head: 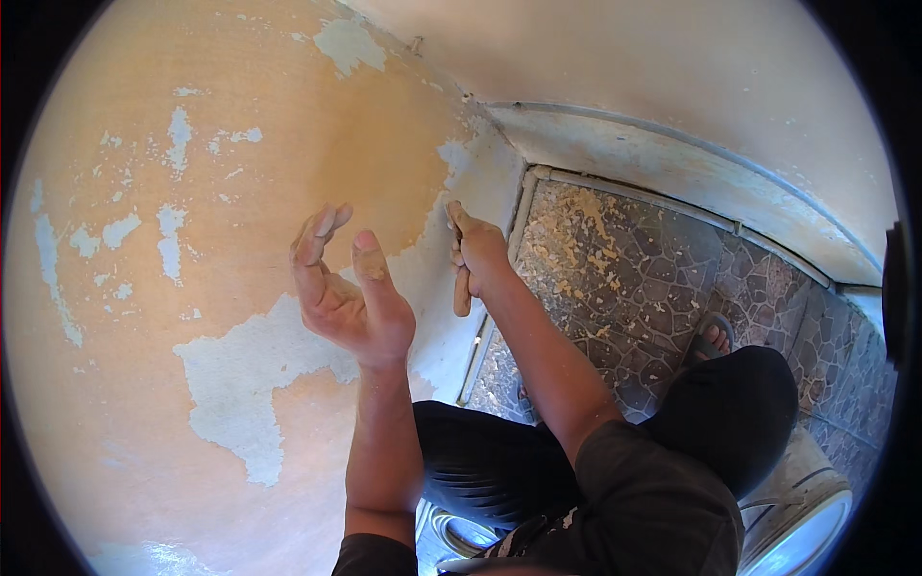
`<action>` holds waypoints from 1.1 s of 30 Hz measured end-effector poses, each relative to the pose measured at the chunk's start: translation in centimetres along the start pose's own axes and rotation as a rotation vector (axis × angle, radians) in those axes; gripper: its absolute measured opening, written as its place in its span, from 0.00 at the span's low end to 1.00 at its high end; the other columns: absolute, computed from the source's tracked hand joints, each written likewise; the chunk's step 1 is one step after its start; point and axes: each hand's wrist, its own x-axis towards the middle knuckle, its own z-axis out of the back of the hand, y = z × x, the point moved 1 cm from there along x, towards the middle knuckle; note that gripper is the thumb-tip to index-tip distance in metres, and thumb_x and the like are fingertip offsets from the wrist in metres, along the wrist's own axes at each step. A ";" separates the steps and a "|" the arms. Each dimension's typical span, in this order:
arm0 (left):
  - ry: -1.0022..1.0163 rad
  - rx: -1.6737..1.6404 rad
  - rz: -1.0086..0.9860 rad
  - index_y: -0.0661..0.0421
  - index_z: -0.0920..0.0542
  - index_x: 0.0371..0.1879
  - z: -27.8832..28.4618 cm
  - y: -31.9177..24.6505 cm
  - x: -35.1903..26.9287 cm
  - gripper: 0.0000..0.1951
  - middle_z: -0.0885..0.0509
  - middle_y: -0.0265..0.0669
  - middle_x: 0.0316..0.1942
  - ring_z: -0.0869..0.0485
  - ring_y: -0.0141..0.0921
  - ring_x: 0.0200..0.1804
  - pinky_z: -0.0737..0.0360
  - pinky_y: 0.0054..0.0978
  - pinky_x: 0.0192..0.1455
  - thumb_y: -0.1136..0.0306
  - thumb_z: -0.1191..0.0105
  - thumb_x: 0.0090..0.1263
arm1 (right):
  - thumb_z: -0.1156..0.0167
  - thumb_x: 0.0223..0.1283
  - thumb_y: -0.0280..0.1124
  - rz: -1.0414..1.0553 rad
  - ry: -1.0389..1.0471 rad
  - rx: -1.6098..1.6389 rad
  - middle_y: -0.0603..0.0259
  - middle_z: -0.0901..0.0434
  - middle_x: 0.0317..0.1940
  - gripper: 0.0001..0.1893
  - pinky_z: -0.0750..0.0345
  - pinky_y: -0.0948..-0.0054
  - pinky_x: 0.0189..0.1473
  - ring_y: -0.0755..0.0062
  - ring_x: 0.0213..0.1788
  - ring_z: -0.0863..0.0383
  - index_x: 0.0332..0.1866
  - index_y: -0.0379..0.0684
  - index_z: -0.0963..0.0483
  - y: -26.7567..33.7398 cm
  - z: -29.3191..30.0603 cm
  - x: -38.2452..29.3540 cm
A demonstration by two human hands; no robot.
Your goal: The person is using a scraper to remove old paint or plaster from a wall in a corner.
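Observation:
My left hand (353,288) is raised in front of the wall, palm up, fingers curled and apart, with nothing in it. Pale dust marks its thumb. To its right, my right hand (477,252) is closed around a tool's wooden handle (462,294), whose lower end sticks out below the fist; the tool's working end is hidden. Beside both hands stands a wall with orange-tan paint (288,187), darker in one patch near the corner. Bare grey-white patches (245,389) with ragged edges show where the paint is gone.
Paint flakes (576,230) litter the stone-patterned floor (663,252) near the corner. A pipe (648,198) runs along the foot of the adjoining wall (648,65). A white bucket (799,511) stands at lower right, near my knee. My sandalled foot (712,338) rests on the floor.

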 end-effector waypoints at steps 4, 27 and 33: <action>0.003 -0.024 0.068 0.70 0.23 0.63 -0.4 -0.6 0.8 0.17 0.17 0.50 0.59 0.18 0.37 0.63 0.24 0.33 0.68 0.76 0.44 0.79 | 0.34 0.74 0.52 -0.002 0.003 0.025 0.68 0.32 0.17 0.22 0.34 0.67 0.18 0.75 0.14 0.35 0.30 0.46 0.27 0.3 -0.1 0.2; 0.000 -0.020 0.002 0.69 0.23 0.62 -0.4 0.2 0.5 0.17 0.17 0.50 0.57 0.18 0.38 0.61 0.26 0.36 0.68 0.78 0.44 0.76 | 0.35 0.73 0.56 0.063 -0.001 -0.086 0.72 0.35 0.16 0.24 0.38 0.70 0.17 0.78 0.13 0.38 0.31 0.47 0.27 1.6 -1.3 1.0; -0.030 -0.062 0.083 0.68 0.22 0.60 -1.1 0.4 -0.1 0.17 0.16 0.50 0.56 0.17 0.39 0.59 0.26 0.38 0.68 0.79 0.42 0.75 | 0.34 0.72 0.57 0.164 -0.025 -0.024 0.71 0.35 0.16 0.25 0.39 0.70 0.17 0.77 0.13 0.38 0.29 0.46 0.27 1.7 -0.6 1.4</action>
